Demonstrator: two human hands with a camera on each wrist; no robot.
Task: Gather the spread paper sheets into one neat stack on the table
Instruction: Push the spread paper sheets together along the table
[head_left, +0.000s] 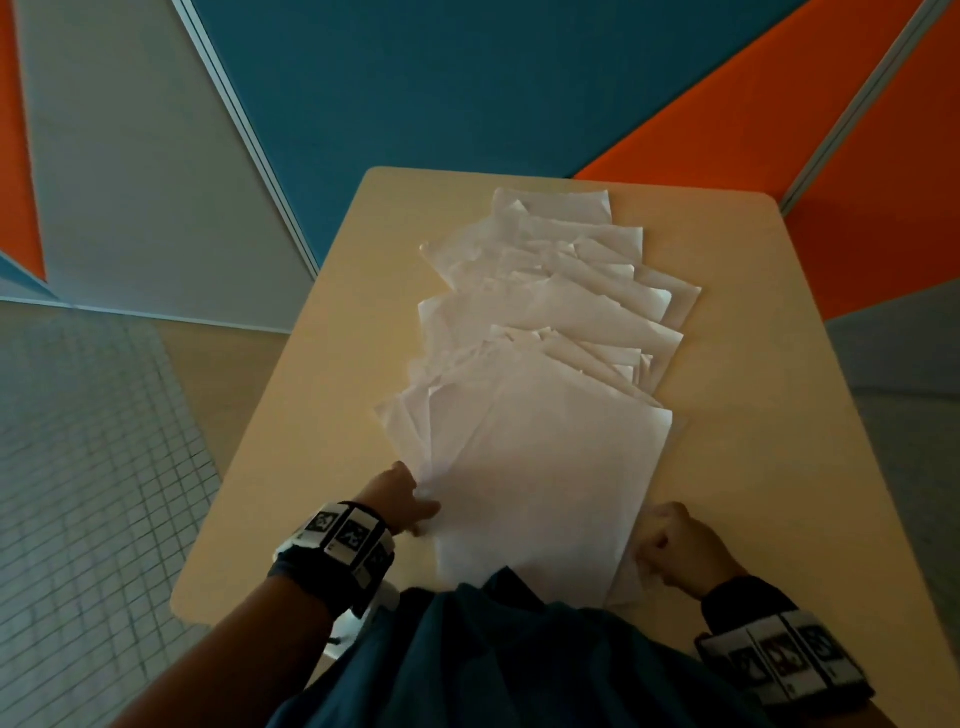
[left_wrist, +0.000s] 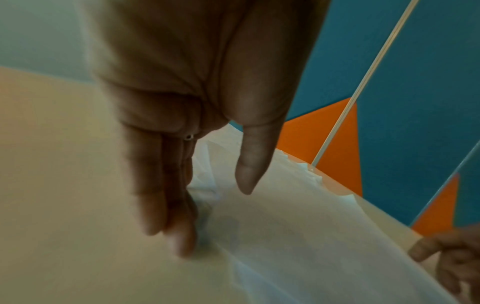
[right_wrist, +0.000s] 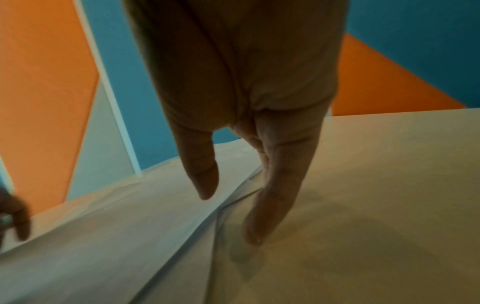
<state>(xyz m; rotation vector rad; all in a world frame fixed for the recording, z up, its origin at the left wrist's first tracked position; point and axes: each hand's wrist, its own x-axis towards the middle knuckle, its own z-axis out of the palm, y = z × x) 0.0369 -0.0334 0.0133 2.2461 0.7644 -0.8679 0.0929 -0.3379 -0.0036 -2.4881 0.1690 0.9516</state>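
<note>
Several white paper sheets (head_left: 545, 467) lie overlapping in a long fanned row down the middle of the beige table (head_left: 311, 415), from the far edge towards me. My left hand (head_left: 410, 499) is at the left edge of the nearest sheets. In the left wrist view its straight fingers (left_wrist: 179, 236) touch the table against the paper (left_wrist: 311, 236) and its thumb hovers above. My right hand (head_left: 670, 545) is at the right edge. Its fingers (right_wrist: 259, 226) reach down to the table (right_wrist: 389, 185) beside the paper (right_wrist: 103, 246), with the thumb over the sheet. Neither hand grips a sheet.
Blue and orange partition panels (head_left: 467, 93) stand right behind the table's far edge. A tiled floor (head_left: 78, 467) lies to the left. My blue shirt (head_left: 493, 649) overhangs the near table edge and hides the nearest sheet's bottom edge.
</note>
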